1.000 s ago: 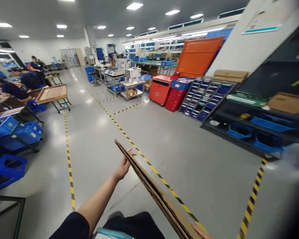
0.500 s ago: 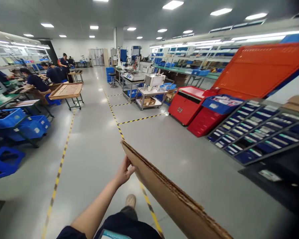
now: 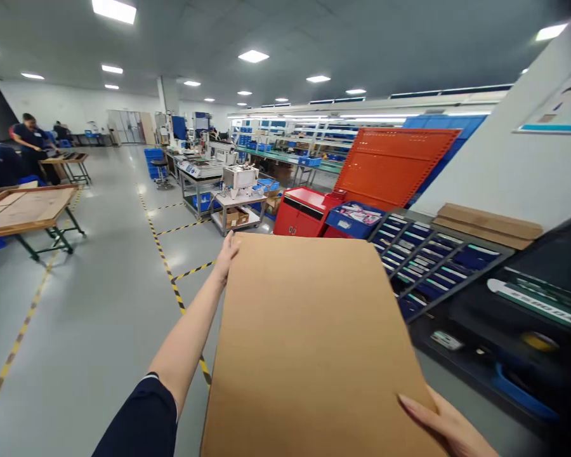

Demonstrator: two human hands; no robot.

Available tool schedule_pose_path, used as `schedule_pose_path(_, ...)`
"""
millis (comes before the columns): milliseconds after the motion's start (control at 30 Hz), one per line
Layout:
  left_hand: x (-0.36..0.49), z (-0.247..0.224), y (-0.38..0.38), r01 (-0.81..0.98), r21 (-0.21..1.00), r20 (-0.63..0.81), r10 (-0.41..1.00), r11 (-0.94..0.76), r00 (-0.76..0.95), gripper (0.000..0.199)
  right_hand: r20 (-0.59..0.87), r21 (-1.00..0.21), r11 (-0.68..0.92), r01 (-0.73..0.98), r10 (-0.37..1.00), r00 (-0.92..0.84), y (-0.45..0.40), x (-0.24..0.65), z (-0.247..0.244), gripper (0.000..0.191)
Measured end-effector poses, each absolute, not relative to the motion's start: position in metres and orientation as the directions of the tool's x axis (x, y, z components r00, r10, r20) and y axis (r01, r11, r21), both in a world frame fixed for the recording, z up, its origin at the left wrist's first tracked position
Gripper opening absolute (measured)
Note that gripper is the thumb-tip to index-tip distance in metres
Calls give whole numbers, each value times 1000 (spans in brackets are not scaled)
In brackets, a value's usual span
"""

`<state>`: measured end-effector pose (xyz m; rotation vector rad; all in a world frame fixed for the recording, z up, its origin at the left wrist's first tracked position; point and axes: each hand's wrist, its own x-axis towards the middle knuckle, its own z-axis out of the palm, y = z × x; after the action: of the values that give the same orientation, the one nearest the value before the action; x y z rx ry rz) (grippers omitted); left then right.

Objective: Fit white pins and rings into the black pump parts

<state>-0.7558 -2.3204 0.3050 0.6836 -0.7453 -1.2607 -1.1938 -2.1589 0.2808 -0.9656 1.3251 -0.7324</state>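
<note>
A large flat sheet of brown cardboard [image 3: 314,336] fills the lower middle of the head view, its broad face turned up toward me. It looks like a flattened box or stacked sheets. My left hand [image 3: 227,257] is closed on its far left corner, with the arm stretched forward. At the near right edge, my right hand [image 3: 440,419] grips the sheet, thumb on top and the other fingers hidden beneath. The cardboard hides part of the floor and my lower body.
Right of me stand a red cabinet [image 3: 299,212], a rack of blue drawers [image 3: 423,260] and a dark case [image 3: 504,343]. A cart with a white machine [image 3: 240,179] is ahead. At left is a wooden-topped table [image 3: 28,209]; a co-worker [image 3: 31,139] stands beyond. Striped tape [image 3: 164,254] marks the floor.
The cardboard has turned from edge-on to face-up and risen in front of me. My right hand has come into view on its right edge. The view has swung right.
</note>
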Motion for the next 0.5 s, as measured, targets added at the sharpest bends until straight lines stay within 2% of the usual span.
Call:
schedule_pose_path(100, -755, 291, -2412, 561, 814, 97, -988, 150, 124, 76, -503, -828, 552, 99, -809, 305, -2250, -1187, 276, 108)
schedule_pose_path(200, -746, 291, -2497, 519, 843, 71, -986, 139, 148, 74, -420, -817, 529, 231, -820, 390, -2349, -1176, 271, 106)
schedule_pose_path(300, -724, 299, -2575, 464, 875, 50, -978, 141, 203, 70, -294, -835, 439, 332, -865, 407, -2457, -1159, 274, 95)
schedule_pose_path(400, -691, 300, -2642, 410, 903, 14, -961, 130, 275, 68, -214, -886, 357, 294, -881, 423, -2564, -1135, 276, 82)
schedule_pose_path(500, -657, 287, -2703, 376, 919, -28, -932, 118, 362, 67, -212, -950, 286, 124, -885, 415, -2663, -1109, 267, 78)
